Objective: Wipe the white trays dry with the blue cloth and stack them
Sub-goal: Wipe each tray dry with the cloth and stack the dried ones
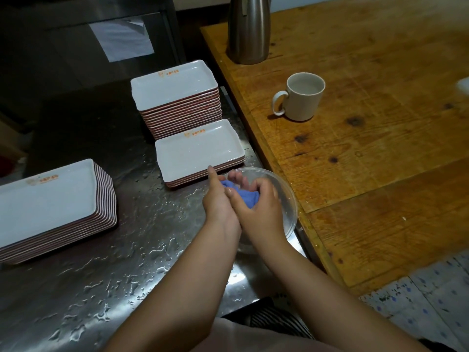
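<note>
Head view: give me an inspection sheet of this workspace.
Surface: steel counter, wet with puddles; wooden table beside it.
Job's things: three tray stacks: tall, low, left; blue cloth bunched over clear bowl.
Clutter: mug, steel flask on the table.
Hands: left hand and right hand both grip the cloth.
Cables: nothing seen.
Surroundings: paper sheet on dark cabinet; patterned floor.

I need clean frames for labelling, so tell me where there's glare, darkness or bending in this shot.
Head view: glare on the wet steel counter; dark, dim upper left; wooden table evenly lit; table edges bow from the wide lens; hands wringing the blue cloth look sharp.
</note>
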